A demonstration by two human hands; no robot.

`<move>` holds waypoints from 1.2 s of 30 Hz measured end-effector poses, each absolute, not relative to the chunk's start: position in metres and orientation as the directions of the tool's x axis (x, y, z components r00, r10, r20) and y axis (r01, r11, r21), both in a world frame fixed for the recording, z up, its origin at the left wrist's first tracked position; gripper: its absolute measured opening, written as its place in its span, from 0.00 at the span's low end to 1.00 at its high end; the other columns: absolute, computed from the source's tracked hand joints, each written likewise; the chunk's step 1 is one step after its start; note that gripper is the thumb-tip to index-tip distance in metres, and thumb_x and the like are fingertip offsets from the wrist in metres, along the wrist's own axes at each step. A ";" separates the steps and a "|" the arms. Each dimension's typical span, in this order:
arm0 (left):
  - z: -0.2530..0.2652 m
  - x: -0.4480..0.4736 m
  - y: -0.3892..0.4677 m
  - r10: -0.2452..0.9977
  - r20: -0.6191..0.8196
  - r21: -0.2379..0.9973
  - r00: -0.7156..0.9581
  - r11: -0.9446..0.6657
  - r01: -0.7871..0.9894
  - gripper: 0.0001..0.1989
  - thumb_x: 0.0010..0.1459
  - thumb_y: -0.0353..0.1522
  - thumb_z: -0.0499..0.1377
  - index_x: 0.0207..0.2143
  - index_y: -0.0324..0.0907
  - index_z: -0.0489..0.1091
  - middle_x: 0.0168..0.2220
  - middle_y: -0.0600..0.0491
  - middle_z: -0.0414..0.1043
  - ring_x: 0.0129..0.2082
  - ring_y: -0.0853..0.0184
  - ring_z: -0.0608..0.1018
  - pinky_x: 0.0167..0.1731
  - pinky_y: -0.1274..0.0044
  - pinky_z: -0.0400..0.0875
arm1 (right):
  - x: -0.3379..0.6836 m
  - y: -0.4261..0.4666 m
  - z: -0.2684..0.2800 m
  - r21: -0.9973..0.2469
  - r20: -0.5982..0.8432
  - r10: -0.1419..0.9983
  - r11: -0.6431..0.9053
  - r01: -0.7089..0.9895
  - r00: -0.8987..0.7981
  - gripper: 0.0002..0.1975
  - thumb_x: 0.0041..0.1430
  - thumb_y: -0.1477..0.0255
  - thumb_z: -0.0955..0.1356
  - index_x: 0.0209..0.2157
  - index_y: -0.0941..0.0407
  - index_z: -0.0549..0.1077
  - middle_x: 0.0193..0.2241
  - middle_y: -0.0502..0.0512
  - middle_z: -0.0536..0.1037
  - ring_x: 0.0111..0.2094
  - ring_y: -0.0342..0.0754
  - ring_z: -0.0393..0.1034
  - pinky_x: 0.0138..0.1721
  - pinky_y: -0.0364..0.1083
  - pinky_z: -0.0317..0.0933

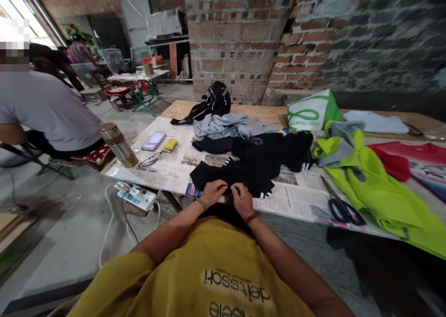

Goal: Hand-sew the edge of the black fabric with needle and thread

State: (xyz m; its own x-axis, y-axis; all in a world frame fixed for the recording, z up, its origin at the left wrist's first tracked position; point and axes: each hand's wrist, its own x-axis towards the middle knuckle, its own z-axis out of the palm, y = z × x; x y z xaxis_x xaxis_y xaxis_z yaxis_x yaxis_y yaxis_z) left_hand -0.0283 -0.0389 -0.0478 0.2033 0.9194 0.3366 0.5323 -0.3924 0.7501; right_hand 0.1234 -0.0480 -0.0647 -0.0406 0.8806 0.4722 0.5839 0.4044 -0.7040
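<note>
A black garment with white stripes [240, 174] lies bunched at the near edge of the newspaper-covered table [296, 201]. My left hand [213, 193] pinches its near edge, fingertips pressed together. Close beside it, my right hand [243, 201] is also closed on the same cloth. Whether a small thing such as a needle is between the fingertips is too fine to make out. Behind this garment more black clothing [268, 149] and a crumpled grey cloth [233, 126] are heaped. Large dark-handled scissors [344, 211] rest to the right of my hands.
Left on the table are a steel flask [120, 147], a phone [154, 141], a yellow sponge-like block [170, 144] and glasses [151, 159]. A yellow-green jacket [383, 191], a bag [313, 110] and a black backpack [219, 98] lie around. A power strip [135, 196] hangs low; a seated person [52, 108] is left.
</note>
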 end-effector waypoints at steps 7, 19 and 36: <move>-0.050 -0.033 -0.036 0.911 0.355 0.779 0.210 -0.413 0.472 0.07 0.55 0.28 0.55 0.34 0.40 0.73 0.32 0.53 0.75 0.32 0.71 0.75 0.35 0.81 0.68 | 0.116 -0.051 -0.061 -0.691 0.551 0.834 0.480 0.541 -0.035 0.08 0.60 0.68 0.61 0.34 0.55 0.70 0.29 0.53 0.75 0.30 0.46 0.68 0.35 0.46 0.61; -0.048 -0.037 -0.036 0.926 0.339 0.827 0.168 -0.379 0.415 0.07 0.55 0.28 0.56 0.33 0.40 0.73 0.31 0.54 0.75 0.30 0.72 0.74 0.34 0.82 0.67 | 0.107 -0.043 -0.054 -0.791 0.435 0.900 0.384 0.476 -0.002 0.08 0.56 0.67 0.62 0.32 0.55 0.70 0.27 0.52 0.75 0.29 0.46 0.69 0.34 0.45 0.61; -0.046 -0.036 -0.035 0.939 0.327 0.831 0.109 -0.341 0.439 0.07 0.55 0.30 0.56 0.33 0.40 0.73 0.29 0.55 0.75 0.28 0.73 0.73 0.30 0.82 0.66 | 0.095 -0.039 -0.044 -0.980 0.147 0.976 0.166 -0.108 0.163 0.09 0.53 0.64 0.65 0.32 0.55 0.64 0.29 0.49 0.75 0.22 0.39 0.66 0.27 0.42 0.62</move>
